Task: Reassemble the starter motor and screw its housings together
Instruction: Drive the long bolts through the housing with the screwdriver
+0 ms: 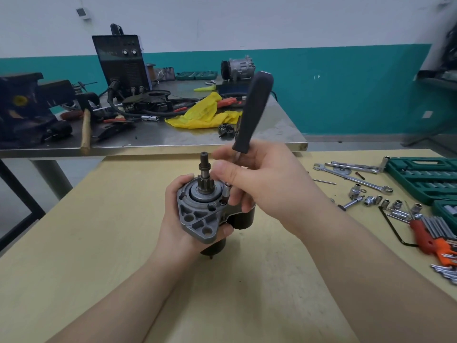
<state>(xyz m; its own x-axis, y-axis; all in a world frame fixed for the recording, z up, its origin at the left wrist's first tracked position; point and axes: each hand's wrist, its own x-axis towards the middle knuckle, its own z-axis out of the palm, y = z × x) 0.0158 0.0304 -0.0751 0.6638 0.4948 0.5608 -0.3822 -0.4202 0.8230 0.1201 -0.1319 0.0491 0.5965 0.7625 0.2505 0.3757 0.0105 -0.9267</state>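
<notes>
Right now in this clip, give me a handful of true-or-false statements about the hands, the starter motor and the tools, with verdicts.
1. The left hand grips the starter motor upright, pinion gear on top. True.
2. The right hand holds a hammer. False: it holds a black-handled socket driver.
3. The driver's socket sits at the housing's rim, beside the pinion. True.
4. The loose sockets lie left of the motor. False: they lie to its right.
5. The yellow plastic bag lies on the wooden table. False: it lies on the steel bench.
</notes>
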